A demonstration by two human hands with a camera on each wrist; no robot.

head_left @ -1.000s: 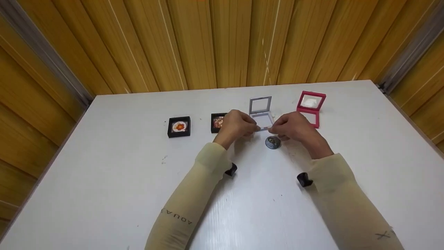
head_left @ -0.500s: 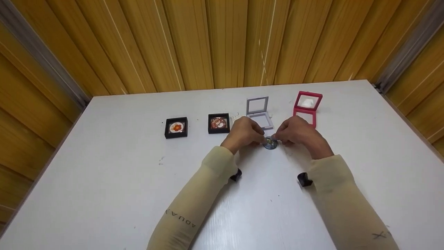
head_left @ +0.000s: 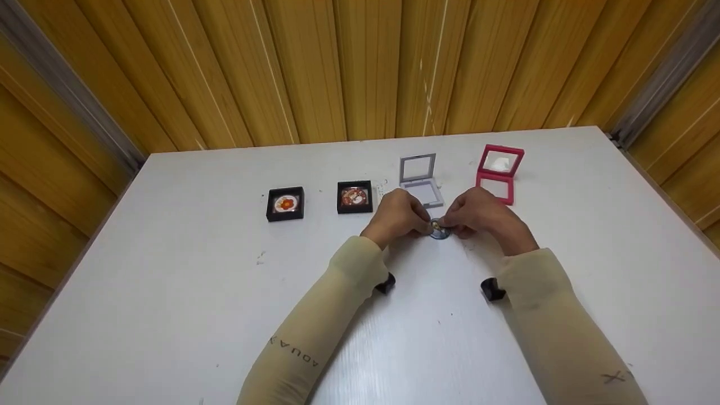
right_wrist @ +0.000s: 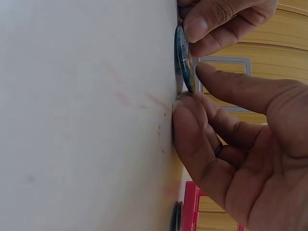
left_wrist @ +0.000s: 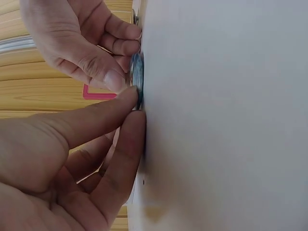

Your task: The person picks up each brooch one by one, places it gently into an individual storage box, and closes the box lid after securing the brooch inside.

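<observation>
A round blue badge (head_left: 440, 230) with a picture on its face is at the white table, between both hands. My left hand (head_left: 398, 216) pinches its left edge, the thumb on top in the left wrist view. My right hand (head_left: 478, 212) has the opposite edge between its thumb and curled fingers; the right wrist view shows the badge (right_wrist: 184, 57) tilted. Just behind stands a pale lilac display frame (head_left: 430, 194), its lid raised. A pink display frame (head_left: 511, 188), also with its lid up, is partly hidden behind my right hand.
Two black display frames, one with a flower badge (head_left: 286, 203) and one with a reddish badge (head_left: 354, 196), lie to the left. Another dark disc (right_wrist: 178, 216) shows near the pink frame. A yellow wood-panelled wall (head_left: 315, 67) rises behind the table.
Both hands have come down from the lilac frame's front edge to the badge and taken its edges. Over the last half second they have barely moved.
</observation>
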